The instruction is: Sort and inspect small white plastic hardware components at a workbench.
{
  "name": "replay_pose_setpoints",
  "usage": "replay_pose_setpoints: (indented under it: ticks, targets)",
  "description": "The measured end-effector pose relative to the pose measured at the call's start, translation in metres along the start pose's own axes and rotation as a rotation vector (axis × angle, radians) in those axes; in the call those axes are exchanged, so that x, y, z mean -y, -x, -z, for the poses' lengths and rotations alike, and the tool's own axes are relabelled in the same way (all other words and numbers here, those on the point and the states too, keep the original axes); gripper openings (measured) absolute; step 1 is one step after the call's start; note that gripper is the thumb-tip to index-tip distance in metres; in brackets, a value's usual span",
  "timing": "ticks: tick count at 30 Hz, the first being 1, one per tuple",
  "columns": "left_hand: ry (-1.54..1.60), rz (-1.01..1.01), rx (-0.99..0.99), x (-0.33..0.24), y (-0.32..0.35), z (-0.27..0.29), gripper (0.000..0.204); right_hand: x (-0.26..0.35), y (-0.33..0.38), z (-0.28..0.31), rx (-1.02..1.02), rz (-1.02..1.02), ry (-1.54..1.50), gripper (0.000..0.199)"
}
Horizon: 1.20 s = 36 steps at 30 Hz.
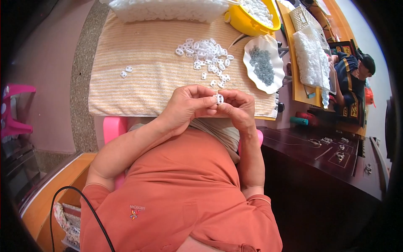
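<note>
Near the front edge of the towel-covered table, both my hands meet at one small white plastic piece with two dark holes [219, 99], which looks like a two-hole cord lock. My left hand [189, 102] pinches it between thumb and fingers from one side. From the other side my right hand [238, 107] grips it with thumb and forefinger. Beyond my hands lies a loose pile of similar white two-hole pieces [205, 51]. To its right a white wavy-rimmed plate [275, 86] holds many tiny grey pieces [262, 66], too small to make out surely.
A clear tub [163, 12] full of white parts stands at the far edge, beside a yellow basin [241, 25]. A few white pieces [123, 74] lie at the left. Another tub [310, 59] sits on a side table at right, near another person [354, 71]. A pink stool [17, 109] stands left.
</note>
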<state>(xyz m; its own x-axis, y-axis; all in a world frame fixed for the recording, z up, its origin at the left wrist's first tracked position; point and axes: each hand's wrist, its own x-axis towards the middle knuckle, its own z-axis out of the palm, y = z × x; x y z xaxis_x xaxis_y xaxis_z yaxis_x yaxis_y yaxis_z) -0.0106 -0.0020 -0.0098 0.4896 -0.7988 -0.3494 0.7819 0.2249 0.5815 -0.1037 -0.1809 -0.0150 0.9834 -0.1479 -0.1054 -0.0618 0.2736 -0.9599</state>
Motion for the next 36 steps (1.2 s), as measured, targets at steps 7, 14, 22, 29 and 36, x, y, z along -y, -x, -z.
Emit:
replay_pose_setpoints:
  ticks: [7, 14, 22, 29, 36]
  targets:
    - [0.127, 0.077, 0.136, 0.001, -0.002, 0.003, 0.012, 0.002, -0.001, -0.004, 0.079, 0.145, -0.078, 0.029]
    - [0.166, 0.086, 0.21, 0.0, -0.001, 0.002, 0.011, 0.004, -0.001, -0.007, 0.148, 0.222, -0.136, 0.031]
    - [0.171, 0.053, 0.273, -0.001, 0.0, 0.001, 0.008, 0.005, -0.001, -0.01, 0.14, 0.246, -0.103, 0.031]
    - [0.151, 0.049, 0.281, 0.001, 0.002, 0.0, 0.008, 0.01, 0.002, -0.015, 0.082, 0.265, 0.02, 0.03]
    - [0.14, 0.019, 0.32, -0.001, 0.007, -0.003, 0.009, 0.021, 0.006, -0.023, 0.108, 0.253, 0.007, 0.031]
